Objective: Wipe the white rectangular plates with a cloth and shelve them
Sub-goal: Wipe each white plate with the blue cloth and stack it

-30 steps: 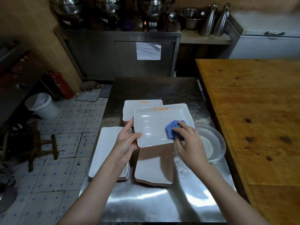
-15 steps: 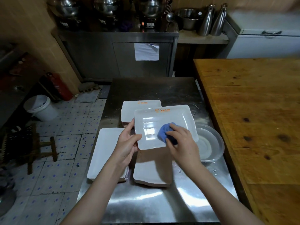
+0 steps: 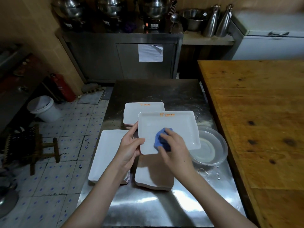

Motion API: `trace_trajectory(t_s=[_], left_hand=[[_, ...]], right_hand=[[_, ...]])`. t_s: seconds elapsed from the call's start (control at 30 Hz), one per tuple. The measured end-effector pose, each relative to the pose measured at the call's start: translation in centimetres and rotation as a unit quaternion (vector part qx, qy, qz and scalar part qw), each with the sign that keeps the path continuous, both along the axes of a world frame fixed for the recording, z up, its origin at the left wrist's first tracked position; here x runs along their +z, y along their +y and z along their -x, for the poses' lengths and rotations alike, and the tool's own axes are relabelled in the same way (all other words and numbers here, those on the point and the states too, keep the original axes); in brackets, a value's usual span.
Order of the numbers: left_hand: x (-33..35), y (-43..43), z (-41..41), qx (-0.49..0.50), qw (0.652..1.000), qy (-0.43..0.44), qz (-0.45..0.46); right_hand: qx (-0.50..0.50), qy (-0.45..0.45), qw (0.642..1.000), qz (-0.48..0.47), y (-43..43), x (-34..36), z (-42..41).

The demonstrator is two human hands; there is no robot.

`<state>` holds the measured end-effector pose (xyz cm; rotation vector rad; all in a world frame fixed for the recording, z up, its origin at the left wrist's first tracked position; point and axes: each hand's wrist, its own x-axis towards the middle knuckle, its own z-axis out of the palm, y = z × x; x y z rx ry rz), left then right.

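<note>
While left hand (image 3: 130, 148) pinches edge, white rectangular plate (image 3: 172, 127) glossy, orange logo at rim; right hand (image 3: 176, 147) clutches blue cloth (image 3: 160, 141).

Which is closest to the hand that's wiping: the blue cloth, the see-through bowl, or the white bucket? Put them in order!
1. Blue cloth: gripped in the right hand, on the plate.
2. See-through bowl: on the table, just to the hand's right.
3. White bucket: down on the floor, far off to the left.
</note>
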<state>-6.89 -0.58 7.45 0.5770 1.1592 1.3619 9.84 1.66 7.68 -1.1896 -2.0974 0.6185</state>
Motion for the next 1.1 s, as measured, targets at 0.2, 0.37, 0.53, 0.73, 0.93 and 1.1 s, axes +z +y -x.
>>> trace_trajectory(t_s=[0.2,0.37,0.53,0.73,0.93,1.1], left_hand=[[-0.2,-0.4,0.3,0.001,1.0,-0.014,-0.002],[-0.4,-0.5,1.4,0.014,1.0,-0.008,0.005],[-0.4,-0.5,1.7,0.003,1.0,-0.003,-0.002],[-0.3,-0.4,1.3,-0.002,1.0,0.0,0.002],[-1.0,-0.6,0.4,-0.004,1.0,-0.001,0.01],[-1.1,-0.8,1.2,0.002,1.0,-0.023,0.007]], right_hand=[[0.064,-0.027,0.997,-0.019,0.4,0.0,0.1],[-0.029,-0.02,0.999,-0.04,3.2,0.8,-3.2],[-0.061,0.001,0.997,-0.04,4.6,0.7,-3.4],[-0.027,0.009,1.0,0.009,3.5,0.7,0.5],[0.072,-0.002,0.997,0.016,2.3,1.3,4.1],[0.074,-0.034,0.997,0.008,3.4,0.8,3.7]])
